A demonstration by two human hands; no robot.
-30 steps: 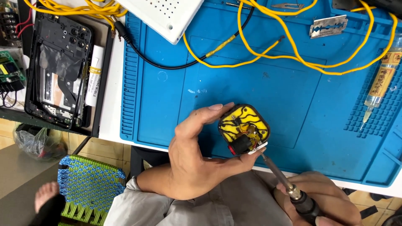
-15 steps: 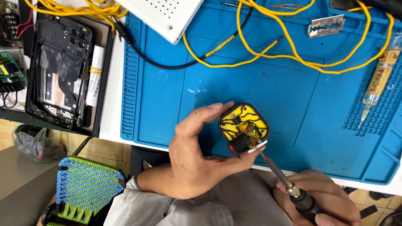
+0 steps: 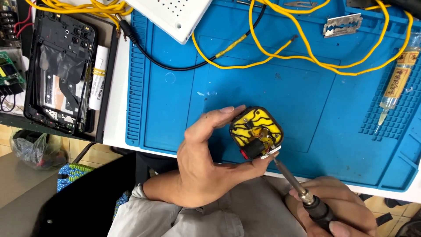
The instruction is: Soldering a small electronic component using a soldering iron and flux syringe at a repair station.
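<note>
The left hand (image 3: 206,169) grips one small square board (image 3: 256,132), yellow with black traces and a dark rim, pinched between the thumb below and the forefinger curled over its top edge. The board is held face up just above the near part of the blue mat (image 3: 175,123). The right hand (image 3: 337,208) is clenched round the black handle of one soldering iron (image 3: 291,177), low at the right edge of the view; the iron's thin metal shaft slants up and left, and its tip touches the board's lower right corner, beside a black part and a small white one.

Outward on the mat lie one razor blade (image 3: 342,25) near the far edge and one syringe (image 3: 394,83) with a yellow label at the right, nozzle pointing toward the person. Yellow wire (image 3: 307,52) loops across the far half; how many separate strands cannot be told. One black cable (image 3: 175,66) runs to the corner of one white perforated box (image 3: 175,15). Left of the mat, one opened phone (image 3: 61,70) lies in a black tray. One green circuit board (image 3: 9,74) shows at the left edge.
</note>
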